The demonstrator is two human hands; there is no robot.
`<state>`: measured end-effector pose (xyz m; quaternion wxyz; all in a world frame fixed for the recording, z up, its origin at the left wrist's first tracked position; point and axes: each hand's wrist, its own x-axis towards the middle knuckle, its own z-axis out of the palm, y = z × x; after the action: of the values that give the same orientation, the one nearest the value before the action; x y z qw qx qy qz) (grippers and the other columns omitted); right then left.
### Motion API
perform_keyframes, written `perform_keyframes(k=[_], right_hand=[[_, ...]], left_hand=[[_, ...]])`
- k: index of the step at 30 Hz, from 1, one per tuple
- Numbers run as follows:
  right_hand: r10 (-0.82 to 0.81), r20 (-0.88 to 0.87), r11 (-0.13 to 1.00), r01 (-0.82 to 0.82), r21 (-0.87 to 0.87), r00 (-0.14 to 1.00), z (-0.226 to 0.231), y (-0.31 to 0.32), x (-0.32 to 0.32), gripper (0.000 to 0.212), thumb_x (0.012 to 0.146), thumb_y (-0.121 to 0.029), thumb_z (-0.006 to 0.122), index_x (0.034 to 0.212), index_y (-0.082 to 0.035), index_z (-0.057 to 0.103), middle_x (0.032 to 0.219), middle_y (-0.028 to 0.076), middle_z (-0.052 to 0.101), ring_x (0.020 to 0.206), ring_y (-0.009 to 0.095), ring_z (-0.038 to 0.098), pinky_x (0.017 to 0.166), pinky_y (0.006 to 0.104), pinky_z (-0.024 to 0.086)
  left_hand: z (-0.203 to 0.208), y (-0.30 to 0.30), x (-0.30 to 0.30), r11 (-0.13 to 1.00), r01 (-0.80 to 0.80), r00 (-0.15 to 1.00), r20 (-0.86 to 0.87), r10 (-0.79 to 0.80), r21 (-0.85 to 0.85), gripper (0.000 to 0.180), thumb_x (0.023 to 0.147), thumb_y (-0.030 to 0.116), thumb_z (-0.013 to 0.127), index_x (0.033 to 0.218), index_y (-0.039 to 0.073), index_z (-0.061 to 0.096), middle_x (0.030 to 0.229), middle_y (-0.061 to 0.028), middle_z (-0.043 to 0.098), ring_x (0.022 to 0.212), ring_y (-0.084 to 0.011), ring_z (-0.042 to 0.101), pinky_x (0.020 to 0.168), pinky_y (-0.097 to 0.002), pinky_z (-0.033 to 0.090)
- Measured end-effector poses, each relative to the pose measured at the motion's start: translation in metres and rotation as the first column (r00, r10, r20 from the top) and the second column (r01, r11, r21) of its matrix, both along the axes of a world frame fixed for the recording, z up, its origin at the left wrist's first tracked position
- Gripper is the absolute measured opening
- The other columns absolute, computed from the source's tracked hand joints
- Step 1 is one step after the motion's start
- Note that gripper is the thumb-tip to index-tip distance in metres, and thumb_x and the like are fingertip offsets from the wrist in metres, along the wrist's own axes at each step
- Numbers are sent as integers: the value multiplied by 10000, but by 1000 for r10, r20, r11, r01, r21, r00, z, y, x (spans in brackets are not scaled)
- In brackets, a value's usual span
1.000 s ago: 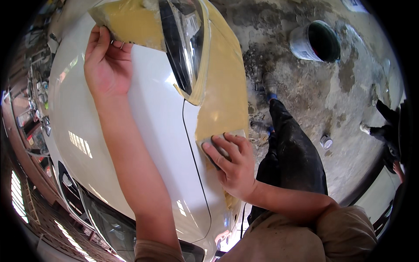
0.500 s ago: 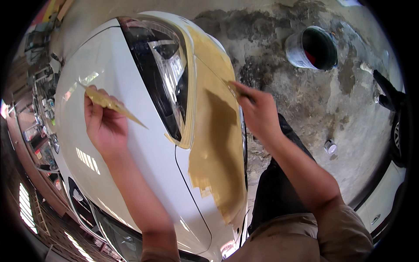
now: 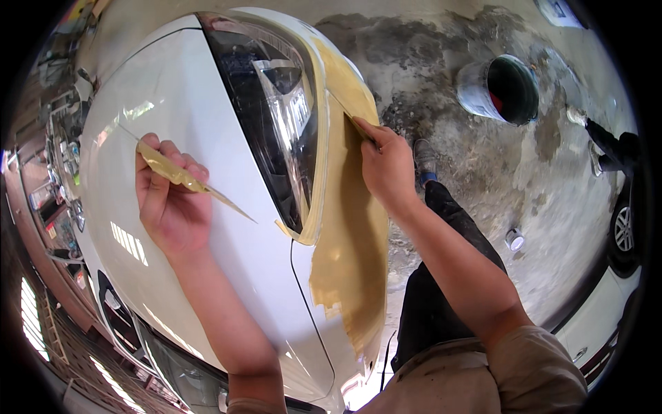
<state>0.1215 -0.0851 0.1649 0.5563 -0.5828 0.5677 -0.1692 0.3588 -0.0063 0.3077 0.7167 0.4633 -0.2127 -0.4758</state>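
My left hand is closed on a thin putty board, seen nearly edge-on and smeared with wet yellow putty. It is above the white hood of a car. In my right hand is a putty scraper, pinched with its edge at the yellow-coated corner panel beside the headlight. The fingers partly hide the scraper. Putty-coloured filler covers most of this panel, ending raggedly on white paint towards me. Tape-like yellow edging runs along the headlight's rim.
A grey bucket with something red inside stands on the stained concrete floor at the far right. A small can sits nearer. Another person's dark-clothed leg and a white car are at the right edge. My shoe is beside the panel.
The view has shifted slightly. My right hand has moved left and inward over the coated panel with the scraper. My left hand still holds the putty board, and my shoe has come into sight.
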Motion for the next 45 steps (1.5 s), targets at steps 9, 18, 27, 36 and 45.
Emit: perform_keyframes(k=[9,18,27,36,45], right_hand=[[20,-7,994,-21,-111,1000,34,46,-11,453,818,38,532,1222,-106,678,1102,144,649,963,360,598,880,412,474],[28,64,1000,-28,-2,998,7,14,-64,383,863,-9,533,1200,-105,687,937,162,686,834,280,636,770,346,499],[50,48,992,-55,112,998,-27,4,-50,369,882,-40,519,1212,-82,680,872,140,704,735,128,617,702,271,489],[29,-16,999,-29,29,999,-15,30,-37,429,857,-3,491,1237,-101,662,1080,155,648,971,342,628,835,370,494],[68,23,994,-66,-86,997,11,74,-54,475,823,23,510,1257,-109,649,1149,136,642,1059,345,598,903,392,481]], left_hand=[[-7,0,5,998,-59,997,42,58,13,306,965,47,552,1261,6,486,987,-88,569,827,-170,573,742,-331,506],[-1,2,0,998,-54,998,19,54,22,329,948,45,574,1257,9,466,945,-95,547,785,-175,579,737,-297,516],[-2,1,2,998,45,999,-21,-46,-42,383,935,9,564,1289,-5,419,983,-113,535,834,-216,584,783,-321,520],[-2,0,2,996,74,997,33,-73,-43,361,967,49,544,1300,-13,420,1026,-120,546,877,-210,578,814,-322,494],[-8,1,17,994,81,996,29,-79,-69,337,987,78,527,1311,-4,482,1126,-108,590,866,-181,564,827,-329,488]])
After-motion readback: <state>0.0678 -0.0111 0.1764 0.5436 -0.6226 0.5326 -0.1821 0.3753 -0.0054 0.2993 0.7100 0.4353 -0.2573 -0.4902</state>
